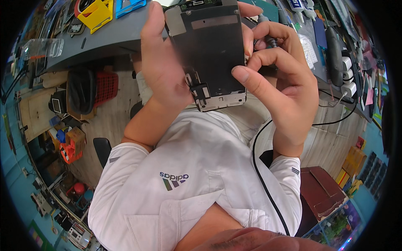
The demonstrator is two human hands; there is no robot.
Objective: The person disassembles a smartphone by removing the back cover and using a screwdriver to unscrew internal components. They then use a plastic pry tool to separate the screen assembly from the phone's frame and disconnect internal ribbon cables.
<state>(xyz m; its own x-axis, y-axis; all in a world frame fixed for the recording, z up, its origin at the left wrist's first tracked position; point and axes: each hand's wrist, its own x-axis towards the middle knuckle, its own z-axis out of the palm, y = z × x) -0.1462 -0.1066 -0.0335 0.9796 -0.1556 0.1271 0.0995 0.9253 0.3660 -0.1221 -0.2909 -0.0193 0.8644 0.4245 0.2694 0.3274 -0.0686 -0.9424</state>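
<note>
Up at the top centre I hold a disassembled phone (207,50), dark back outward, with metal plates and exposed parts at its top and bottom ends. My left hand (161,71) grips it along the left side, fingertips showing past the upper right edge. My right hand (284,75) is curled at the phone's right side, thumb against the lower right of the dark surface and fingers bent near the edge. A dark cylindrical object (272,42) shows partly behind my right fingers; whether I touch it is unclear.
The grey bench (104,44) runs along the top, with a yellow holder (94,14), white chargers (347,88) and a black cable (261,175). At left stand a red basket (106,85) and boxes (75,138); a maroon case (318,192) sits at lower right.
</note>
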